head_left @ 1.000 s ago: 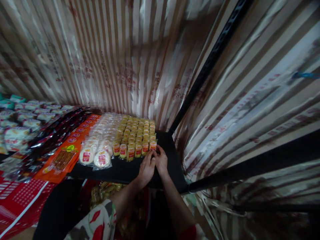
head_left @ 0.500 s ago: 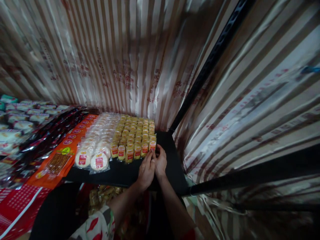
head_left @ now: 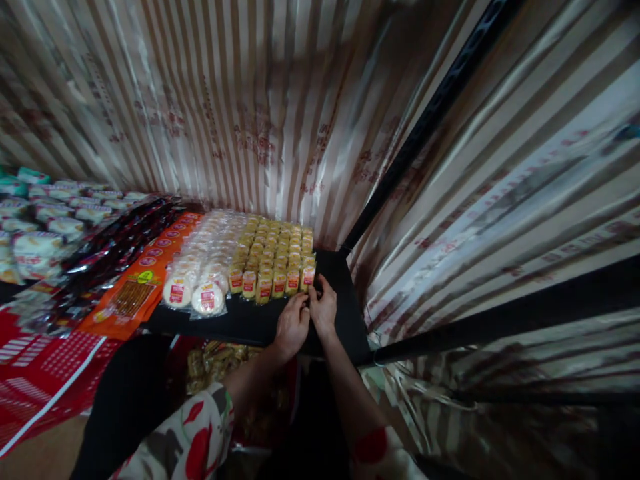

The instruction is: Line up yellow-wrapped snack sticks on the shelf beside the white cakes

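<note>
On the black shelf, small yellow snack packets with red-and-white labels stand in tight rows. My hands are side by side at the front right corner of these rows. My left hand is palm down, just in front of the packets, its fingers loosely bent and nothing visible in them. My right hand is beside the rightmost front packet, thumb and forefinger apart close to its lower edge. Whether a fingertip still touches that packet is hard to see in the dim light.
Left of the yellow rows lie clear packs of round white crackers, an orange pretzel-stick bag, dark shiny packs and white packs. Below, a red basket and more gold packets. A black post rises at right.
My hands have drawn slightly back from the rightmost front packet and their fingers have parted a little. The view has tilted, so the shelf appears higher.
</note>
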A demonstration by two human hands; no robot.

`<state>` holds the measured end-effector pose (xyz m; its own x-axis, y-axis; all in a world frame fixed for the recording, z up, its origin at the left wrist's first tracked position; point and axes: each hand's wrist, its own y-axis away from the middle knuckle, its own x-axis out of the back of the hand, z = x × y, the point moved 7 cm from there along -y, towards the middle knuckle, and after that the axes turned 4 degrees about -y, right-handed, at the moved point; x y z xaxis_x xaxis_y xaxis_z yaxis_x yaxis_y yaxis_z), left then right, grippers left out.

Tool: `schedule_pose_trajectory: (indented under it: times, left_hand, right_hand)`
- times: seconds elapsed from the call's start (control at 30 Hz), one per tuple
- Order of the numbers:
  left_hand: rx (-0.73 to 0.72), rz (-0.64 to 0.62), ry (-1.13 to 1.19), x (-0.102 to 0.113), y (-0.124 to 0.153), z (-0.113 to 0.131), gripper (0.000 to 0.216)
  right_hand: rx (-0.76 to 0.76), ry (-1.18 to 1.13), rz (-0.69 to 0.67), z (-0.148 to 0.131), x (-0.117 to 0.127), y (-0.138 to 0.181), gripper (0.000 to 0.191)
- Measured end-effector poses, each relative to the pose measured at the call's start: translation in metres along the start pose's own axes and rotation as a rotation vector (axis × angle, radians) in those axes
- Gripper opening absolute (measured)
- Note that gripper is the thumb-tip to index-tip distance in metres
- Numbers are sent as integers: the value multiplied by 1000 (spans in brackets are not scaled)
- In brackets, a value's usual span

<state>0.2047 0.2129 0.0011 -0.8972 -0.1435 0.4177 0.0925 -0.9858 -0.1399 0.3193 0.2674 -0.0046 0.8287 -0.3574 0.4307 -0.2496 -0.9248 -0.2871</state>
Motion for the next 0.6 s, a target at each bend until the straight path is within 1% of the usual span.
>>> schedule_pose_trajectory:
  times: [0.1, 0.17, 0.27, 0.33, 0.4, 0.5, 0.57, 0.6]
  left_hand:
    - [-23, 17, -71, 9, 19, 1, 34]
    - [-41, 9, -96, 14, 36, -3, 34]
    - [-92, -29, -87, 24, 63, -9, 33]
    - [-106, -69, -101, 35, 81, -14, 32]
    - [-86, -123, -143, 47, 97, -24, 30]
    - [-4, -223, -188, 58, 115, -51, 27]
    - [125, -252, -230, 64, 123, -79, 25]
    - [215, -253, -265, 66, 127, -95, 23]
  right_hand:
    - [-26, -1, -3, -5, 6, 15, 51]
    - [-30, -53, -8, -10, 9, 31, 48]
    - [-37, -182, -8, -19, 12, 64, 43]
    - [-57, -250, -51, -24, 11, 91, 40]
    - [-68, -264, -140, -27, 6, 119, 36]
    - [12, -173, -325, -30, -9, 156, 26]
    - [58, -44, -489, -24, -25, 177, 24]
    - [62, 40, -574, -18, -34, 186, 25]
